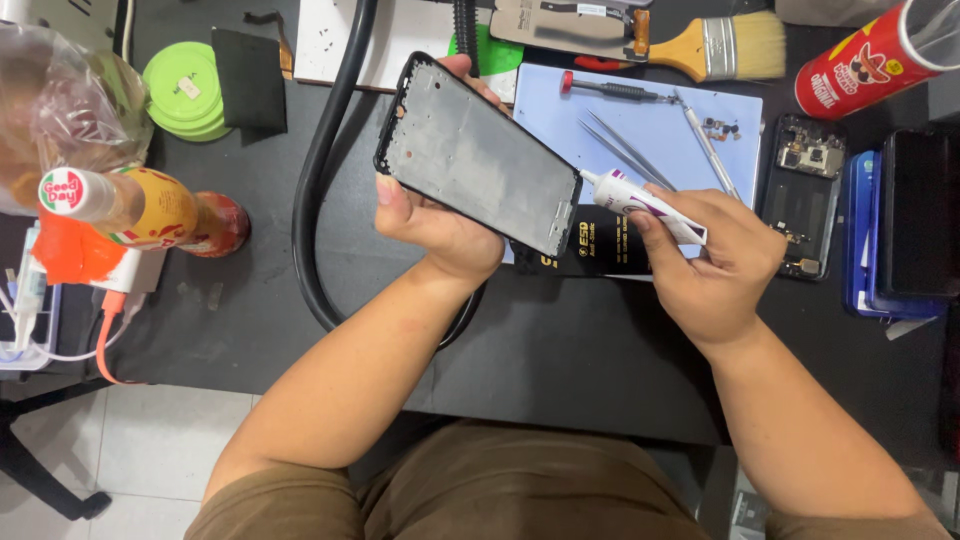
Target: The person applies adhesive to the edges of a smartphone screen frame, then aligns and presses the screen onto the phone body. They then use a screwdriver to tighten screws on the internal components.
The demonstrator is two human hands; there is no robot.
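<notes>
The black rectangular phone frame, stripped to its matte grey inner plate, sits tilted above the black bench mat, gripped at its lower edge by the left hand. The right hand is closed round a small white squeeze tube with purple print, its nozzle touching the frame's lower right corner — no bead shows along the rim, so gluing looks barely begun. Just beyond lie thin steel tweezers and a red-handled screwdriver on a pale blue pad; farther off — a wooden bristle brush and a bare circuit-filled phone back.
</notes>
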